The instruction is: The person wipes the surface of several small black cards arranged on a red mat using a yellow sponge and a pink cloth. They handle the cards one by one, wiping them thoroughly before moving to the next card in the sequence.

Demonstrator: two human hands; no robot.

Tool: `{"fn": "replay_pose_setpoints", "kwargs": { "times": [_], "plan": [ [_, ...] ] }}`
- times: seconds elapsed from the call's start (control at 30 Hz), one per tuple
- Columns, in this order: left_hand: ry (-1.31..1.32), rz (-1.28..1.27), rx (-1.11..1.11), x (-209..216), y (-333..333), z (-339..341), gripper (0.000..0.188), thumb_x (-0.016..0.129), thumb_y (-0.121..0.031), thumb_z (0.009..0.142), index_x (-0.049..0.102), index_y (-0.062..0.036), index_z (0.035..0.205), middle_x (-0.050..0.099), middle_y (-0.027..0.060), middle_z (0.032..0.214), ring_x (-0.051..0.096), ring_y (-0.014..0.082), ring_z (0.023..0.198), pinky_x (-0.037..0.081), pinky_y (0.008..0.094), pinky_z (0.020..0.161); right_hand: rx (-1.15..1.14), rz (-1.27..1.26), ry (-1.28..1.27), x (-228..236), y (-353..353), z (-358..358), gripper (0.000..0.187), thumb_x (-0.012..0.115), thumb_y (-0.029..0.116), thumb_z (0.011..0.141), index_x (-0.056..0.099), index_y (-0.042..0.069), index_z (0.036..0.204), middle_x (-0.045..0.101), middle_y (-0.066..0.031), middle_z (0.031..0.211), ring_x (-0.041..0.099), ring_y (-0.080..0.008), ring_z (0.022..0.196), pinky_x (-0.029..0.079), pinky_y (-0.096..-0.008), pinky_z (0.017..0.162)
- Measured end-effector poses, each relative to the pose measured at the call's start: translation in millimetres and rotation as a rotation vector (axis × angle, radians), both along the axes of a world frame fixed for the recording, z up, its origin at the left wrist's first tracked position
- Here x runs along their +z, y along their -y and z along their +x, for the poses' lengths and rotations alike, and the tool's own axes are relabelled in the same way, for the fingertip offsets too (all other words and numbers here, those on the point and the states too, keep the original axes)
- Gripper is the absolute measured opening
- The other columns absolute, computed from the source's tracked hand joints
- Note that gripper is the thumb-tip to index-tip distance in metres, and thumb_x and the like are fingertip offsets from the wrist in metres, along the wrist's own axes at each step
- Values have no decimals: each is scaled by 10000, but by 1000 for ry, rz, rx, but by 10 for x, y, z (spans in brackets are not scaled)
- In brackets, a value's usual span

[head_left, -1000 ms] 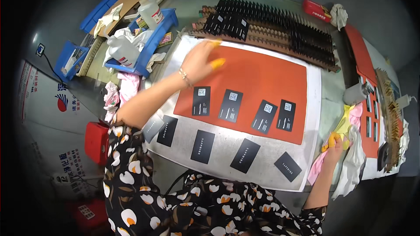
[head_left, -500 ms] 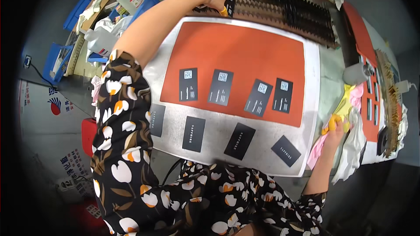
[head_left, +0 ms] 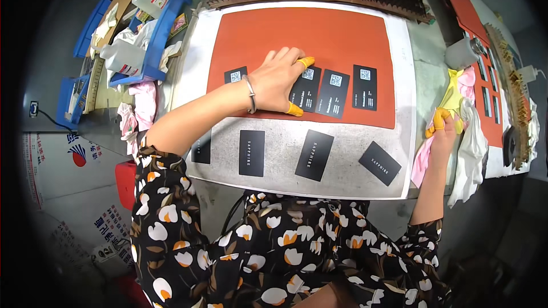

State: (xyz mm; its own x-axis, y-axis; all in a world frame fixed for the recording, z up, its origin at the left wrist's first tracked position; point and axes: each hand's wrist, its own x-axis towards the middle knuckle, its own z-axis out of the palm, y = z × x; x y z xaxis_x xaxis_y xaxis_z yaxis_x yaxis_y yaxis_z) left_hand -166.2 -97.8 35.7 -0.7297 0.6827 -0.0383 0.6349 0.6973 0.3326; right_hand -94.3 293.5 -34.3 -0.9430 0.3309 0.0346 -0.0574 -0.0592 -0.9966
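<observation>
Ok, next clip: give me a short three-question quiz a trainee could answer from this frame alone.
1. True or false: the left hand rests on a black card on the orange mat.
2. How many black cards lie in the row on the grey sheet below the mat?
A) two B) four C) six
3. What does the right hand touch at the table's right edge?

Key
1. True. The hand, with yellow finger cots, lies flat over a card; other black cards sit beside it.
2. B. Four lie there, the leftmost partly hidden by the forearm.
3. Bunched cloths, yellow, pink and white.
</observation>
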Motion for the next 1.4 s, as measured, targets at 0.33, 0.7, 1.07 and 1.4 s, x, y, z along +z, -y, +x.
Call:
{"fn": "replay_pose_setpoints", "kwargs": {
  "times": [0.33, 0.7, 1.07, 1.4],
  "plan": [
    [-2, -42, 176, -98, 435, 167, 1047, 817, -419, 526, 292, -25, 1341, 374, 173, 1241, 347, 333, 1174, 251, 433, 989, 27, -41, -29, 11, 0, 15, 143, 587, 108, 870, 574, 19, 981, 522, 29, 731, 440, -33, 539, 362, -181, 482],
    [-121, 162, -17, -279, -348, 143, 851, 692, -423, 649, 347, -19, 1314, 421, 185, 1299, 353, 313, 1242, 170, 504, 1049, -45, 53, 75, 86, 72, 16, 126, 586, 134, 868, 568, 29, 936, 486, 25, 709, 429, -50, 537, 360, -195, 479],
    [-505, 204, 566, 376, 229, -1351, 242, 663, -226, 760, 615, -59, 928, 594, 111, 891, 595, 299, 809, 479, 382, 701, -9, 6, 51, 77, 55, 26, 117, 586, 129, 866, 559, 36, 931, 493, 28, 710, 429, -43, 512, 370, -190, 464],
    [-132, -818, 245, 652, 360, -2138, 923, 797, -406, 552, 404, -6, 1284, 402, 125, 1249, 345, 272, 1232, 326, 426, 987, 12, -11, 59, 17, -8, 24, 104, 586, 122, 867, 563, 46, 935, 489, 35, 683, 434, -38, 503, 368, -188, 447]
  ]
}}
